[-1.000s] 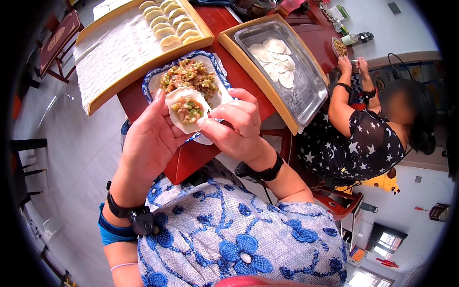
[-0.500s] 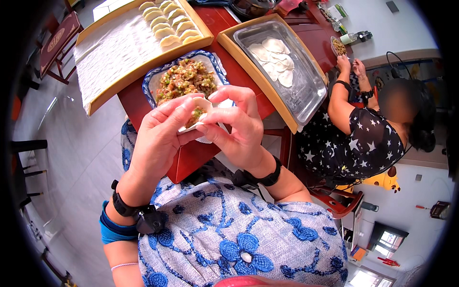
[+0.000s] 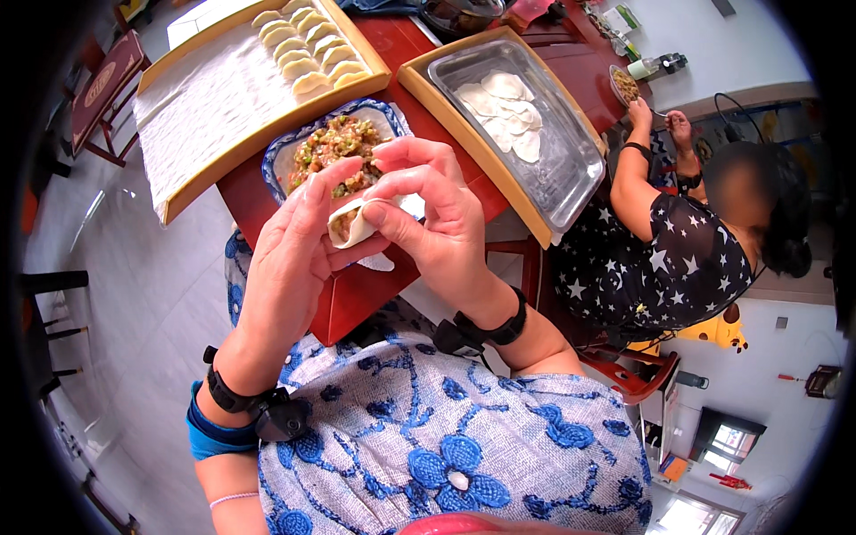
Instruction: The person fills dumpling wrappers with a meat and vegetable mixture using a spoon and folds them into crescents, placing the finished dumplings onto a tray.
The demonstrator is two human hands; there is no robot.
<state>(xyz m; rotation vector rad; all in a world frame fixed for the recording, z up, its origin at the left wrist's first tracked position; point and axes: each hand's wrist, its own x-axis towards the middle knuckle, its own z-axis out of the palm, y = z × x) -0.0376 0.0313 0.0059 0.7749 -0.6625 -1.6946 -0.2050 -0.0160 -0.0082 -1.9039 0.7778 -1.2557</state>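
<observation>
A half-folded dumpling (image 3: 354, 226) is held between my two hands, its pale dough bent over with filling showing at the left side. My left hand (image 3: 290, 241) cradles it from the left and below. My right hand (image 3: 435, 227) pinches the dough edge between thumb and index finger, its other fingers curled above. Just beyond my fingers is a blue-and-white dish (image 3: 270, 160) of chopped, reddish-green filling (image 3: 330, 147), partly hidden by my hands. Round dough wrappers (image 3: 504, 111) lie overlapping in a clear rectangular tray (image 3: 566, 178) to the right.
At the far left, a cloth-lined tray (image 3: 205, 107) holds rows of finished dumplings (image 3: 308, 49). The red table (image 3: 392, 98) carries these. On the right a person (image 3: 678, 241) in a star-patterned top works over a small bowl (image 3: 624, 85). A red stool (image 3: 111, 76) stands far left.
The dough has been folded further over its filling, so less filling shows. My right fingers have shifted slightly left along its edge. The other person's far hand has moved a little.
</observation>
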